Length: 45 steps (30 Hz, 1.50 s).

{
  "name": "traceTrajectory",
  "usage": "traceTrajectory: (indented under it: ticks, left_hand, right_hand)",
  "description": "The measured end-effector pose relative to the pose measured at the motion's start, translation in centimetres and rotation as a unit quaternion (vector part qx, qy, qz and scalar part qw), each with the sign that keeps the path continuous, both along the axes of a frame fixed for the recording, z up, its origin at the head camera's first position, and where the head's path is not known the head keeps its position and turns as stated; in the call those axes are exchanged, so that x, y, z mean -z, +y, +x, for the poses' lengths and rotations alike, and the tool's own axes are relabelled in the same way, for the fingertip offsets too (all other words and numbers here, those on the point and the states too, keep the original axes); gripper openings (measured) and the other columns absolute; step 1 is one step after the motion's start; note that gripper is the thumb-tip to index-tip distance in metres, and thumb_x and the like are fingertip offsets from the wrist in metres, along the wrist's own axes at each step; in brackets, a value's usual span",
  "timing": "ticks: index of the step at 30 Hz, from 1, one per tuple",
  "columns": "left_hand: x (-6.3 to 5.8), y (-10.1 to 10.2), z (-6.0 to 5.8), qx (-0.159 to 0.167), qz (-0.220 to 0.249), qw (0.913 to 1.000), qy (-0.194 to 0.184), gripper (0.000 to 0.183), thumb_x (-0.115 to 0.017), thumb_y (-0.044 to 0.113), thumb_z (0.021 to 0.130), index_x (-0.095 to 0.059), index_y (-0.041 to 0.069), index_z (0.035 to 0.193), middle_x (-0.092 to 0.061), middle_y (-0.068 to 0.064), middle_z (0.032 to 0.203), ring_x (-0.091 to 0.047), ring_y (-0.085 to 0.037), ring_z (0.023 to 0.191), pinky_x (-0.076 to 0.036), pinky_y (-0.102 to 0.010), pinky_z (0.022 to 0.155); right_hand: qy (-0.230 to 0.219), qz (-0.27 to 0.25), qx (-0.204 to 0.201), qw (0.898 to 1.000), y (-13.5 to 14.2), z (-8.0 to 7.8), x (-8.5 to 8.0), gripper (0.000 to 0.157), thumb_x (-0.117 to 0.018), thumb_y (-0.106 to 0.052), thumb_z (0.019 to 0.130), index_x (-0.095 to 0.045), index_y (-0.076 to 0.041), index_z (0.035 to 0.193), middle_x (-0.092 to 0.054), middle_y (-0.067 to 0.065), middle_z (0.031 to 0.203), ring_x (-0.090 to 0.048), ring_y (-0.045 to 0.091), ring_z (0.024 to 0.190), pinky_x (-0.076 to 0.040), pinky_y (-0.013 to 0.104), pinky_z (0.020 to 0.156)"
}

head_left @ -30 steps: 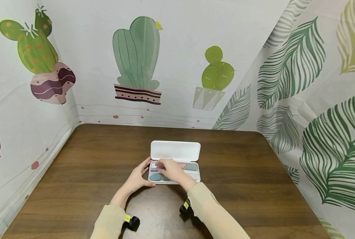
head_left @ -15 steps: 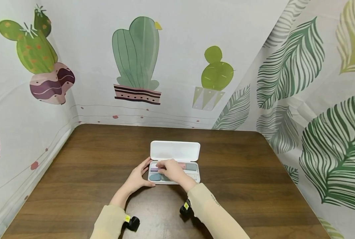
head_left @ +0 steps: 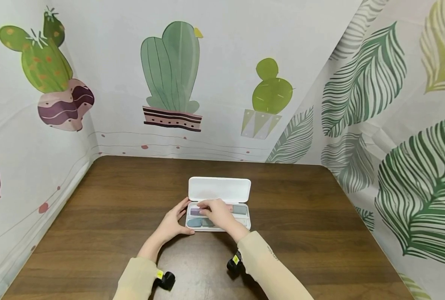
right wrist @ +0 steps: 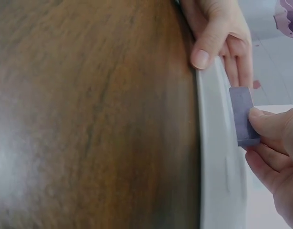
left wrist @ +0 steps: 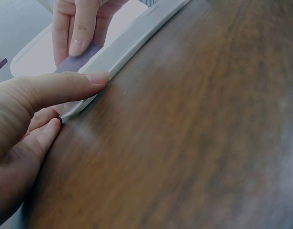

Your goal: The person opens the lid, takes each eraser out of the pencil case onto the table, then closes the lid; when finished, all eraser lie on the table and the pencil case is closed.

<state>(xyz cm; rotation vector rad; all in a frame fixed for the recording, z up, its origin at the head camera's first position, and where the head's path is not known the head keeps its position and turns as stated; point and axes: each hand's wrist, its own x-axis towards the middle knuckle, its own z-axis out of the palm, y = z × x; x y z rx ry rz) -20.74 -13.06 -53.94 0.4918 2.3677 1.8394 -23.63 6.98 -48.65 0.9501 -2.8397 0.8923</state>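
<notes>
A white case (head_left: pixel 187 216) lies on the table, its lid (head_left: pixel 220 189) raised behind it. My left hand (head_left: pixel 171 221) grips the case's left end, its thumb (left wrist: pixel 79 87) on the near edge and its other fingers round the end. A purple rectangular block (right wrist: pixel 242 117) is pinched between the thumb and fingers of my right hand (head_left: pixel 217 214). In the head view that block is over the back left compartment. Part of the case's middle is hidden under the right hand.
A blue block (head_left: pixel 194 223) and a grey-green block (head_left: pixel 208 223) lie in the front row. A grey block (head_left: pixel 239 209) lies at the back right. Brown wooden table (head_left: pixel 301 233) surrounds the case; patterned cloth (head_left: pixel 222 83) hangs behind.
My right hand has shifted slightly to the right, and more of the purple block's face shows. The left hand and the case have stayed in place.
</notes>
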Motion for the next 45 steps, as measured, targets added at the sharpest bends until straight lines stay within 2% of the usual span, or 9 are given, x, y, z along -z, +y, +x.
traceTrajectory:
  ticks: [5, 10, 17, 22, 29, 34, 39, 45]
  left_hand:
    - [-0.1, 0.0, 0.0, 0.000, -0.003, 1.0000, 0.003, 0.111, -0.088, -0.006, 0.062, -0.021, -0.009, 0.151, -0.033, -0.032, 0.152, -0.034, -0.043, 0.141, -0.033, -0.045, 0.117]
    - [-0.2, 0.0, 0.0, -0.002, -0.001, 1.0000, 0.000, 0.112, -0.088, -0.006, 0.061, -0.022, -0.010, 0.151, -0.033, -0.032, 0.152, -0.033, -0.043, 0.141, -0.033, -0.045, 0.117]
    - [-0.3, 0.1, -0.1, -0.004, -0.002, 1.0000, 0.002, 0.112, -0.088, -0.008, 0.060, -0.022, -0.009, 0.151, -0.034, -0.032, 0.151, -0.033, -0.042, 0.142, -0.034, -0.045, 0.117]
    - [-0.4, 0.1, -0.1, -0.006, -0.005, 1.0000, -0.001, 0.112, -0.088, -0.007, 0.060, -0.022, -0.009, 0.150, -0.033, -0.032, 0.152, -0.033, -0.043, 0.142, -0.034, -0.045, 0.117]
    - [-0.3, 0.1, 0.0, -0.004, -0.005, 1.0000, -0.002, 0.112, -0.088, -0.007, 0.061, -0.022, -0.009, 0.151, -0.033, -0.031, 0.152, -0.033, -0.042, 0.142, -0.034, -0.045, 0.117]
    - [-0.3, 0.1, 0.1, -0.005, -0.007, 1.0000, -0.002, 0.112, -0.088, -0.007, 0.061, -0.022, -0.010, 0.151, -0.033, -0.032, 0.152, -0.033, -0.042, 0.142, -0.034, -0.045, 0.117]
    - [-0.2, 0.1, 0.0, -0.005, -0.009, 0.9999, 0.002, 0.112, -0.089, -0.006, 0.060, -0.022, -0.011, 0.150, -0.034, -0.032, 0.151, -0.032, -0.042, 0.142, -0.034, -0.045, 0.116]
    - [-0.1, 0.0, -0.1, -0.005, -0.012, 0.9999, 0.008, 0.112, -0.089, -0.006, 0.060, -0.022, -0.011, 0.150, -0.034, -0.032, 0.151, -0.032, -0.043, 0.142, -0.034, -0.045, 0.116]
  right_hand:
    - [-0.002, -0.036, 0.005, 0.999, 1.2, 0.1, -0.9, 0.022, -0.066, -0.013, 0.092, -0.073, -0.003, 0.110, -0.075, 0.010, 0.106, -0.071, 0.022, 0.097, -0.061, 0.034, 0.086]
    - [-0.009, -0.079, 0.015, 0.997, 3.6, 0.2, -1.7, 0.023, -0.066, -0.010, 0.092, -0.071, 0.000, 0.112, -0.074, 0.013, 0.107, -0.071, 0.025, 0.099, -0.062, 0.036, 0.086]
    - [0.035, -0.103, 0.061, 0.992, 8.3, -0.2, -1.8, 0.022, -0.069, -0.009, 0.089, -0.073, -0.001, 0.109, -0.075, 0.012, 0.102, -0.072, 0.024, 0.094, -0.062, 0.038, 0.083]
    - [0.043, -0.116, 0.091, 0.988, 11.4, -0.3, -1.6, 0.020, -0.069, -0.006, 0.088, -0.074, 0.001, 0.106, -0.075, 0.014, 0.102, -0.072, 0.026, 0.094, -0.062, 0.041, 0.080]
    - [0.049, -0.096, 0.131, 0.985, 15.0, -0.3, -0.4, 0.015, -0.071, -0.006, 0.086, -0.076, -0.003, 0.100, -0.076, 0.012, 0.099, -0.071, 0.024, 0.089, -0.061, 0.041, 0.077]
    - [0.030, -0.069, 0.145, 0.987, 16.8, -0.4, 0.5, 0.014, -0.070, -0.007, 0.087, -0.076, -0.004, 0.100, -0.076, 0.012, 0.099, -0.071, 0.026, 0.090, -0.061, 0.045, 0.081]
    - [0.006, -0.054, 0.145, 0.988, 17.9, -0.3, 1.3, 0.014, -0.070, -0.007, 0.087, -0.076, -0.003, 0.099, -0.075, 0.014, 0.100, -0.071, 0.031, 0.097, -0.059, 0.049, 0.087]
    - [-0.010, -0.033, 0.147, 0.989, 18.0, -0.4, 1.9, 0.013, -0.070, -0.006, 0.087, -0.077, -0.004, 0.098, -0.075, 0.012, 0.098, -0.070, 0.031, 0.097, -0.058, 0.050, 0.088]
